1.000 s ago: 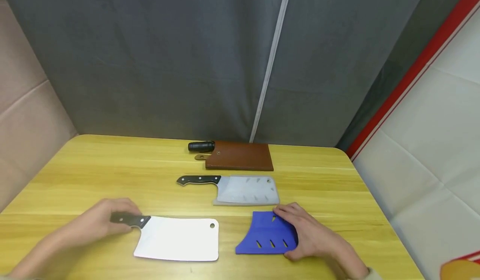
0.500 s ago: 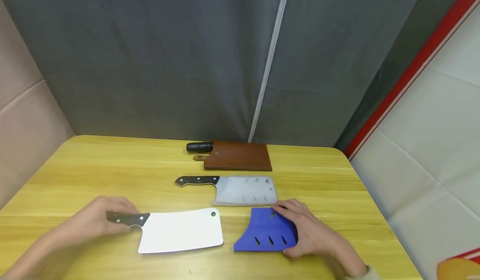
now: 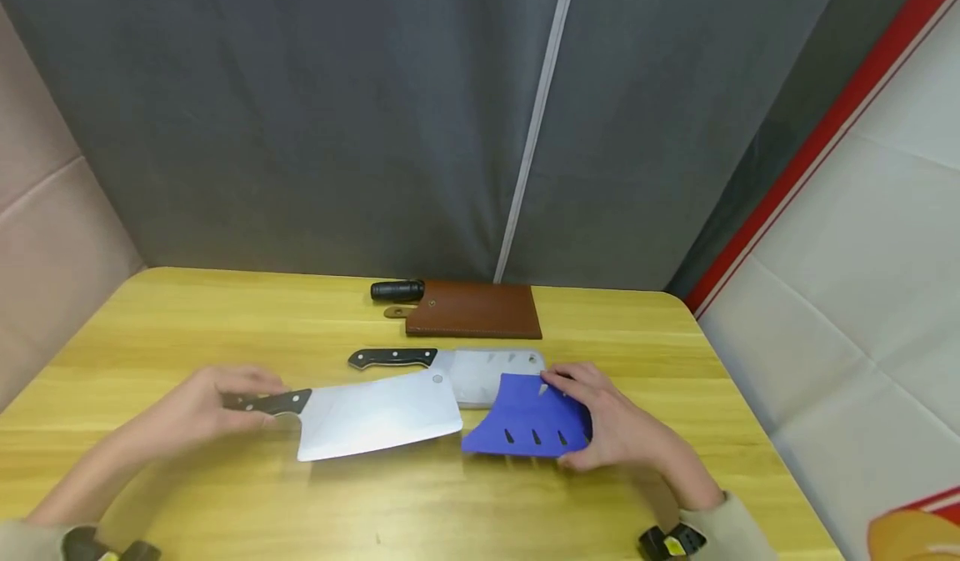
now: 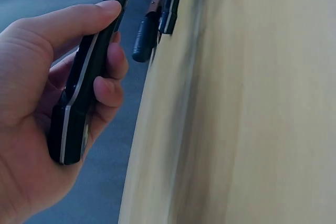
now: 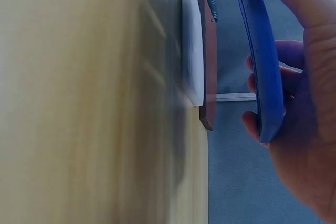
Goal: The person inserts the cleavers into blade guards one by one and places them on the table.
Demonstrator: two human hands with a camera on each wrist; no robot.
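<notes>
Mid-sheathing: left hand (image 3: 197, 411) grips the cleaver (image 3: 352, 415), right hand (image 3: 611, 419) holds the blue blade guard (image 3: 528, 428); next, I judge, align blade edge with the guard's opening at frame centre.

Three cleavers lie on or over the table (image 3: 225, 328): one bare (image 3: 360, 415), one in a clear sheath (image 3: 450, 365), one in a brown sheath (image 3: 457, 309). One blue sheath (image 3: 532, 428) is empty, near the table's front edge.

Three views, one tabletop (image 3: 225, 319)

The whole tabletop is seen from above by the head view; its surface is skimmed closely from each side by both wrist views, and the brown sheath (image 3: 476, 311) is shared.
</notes>
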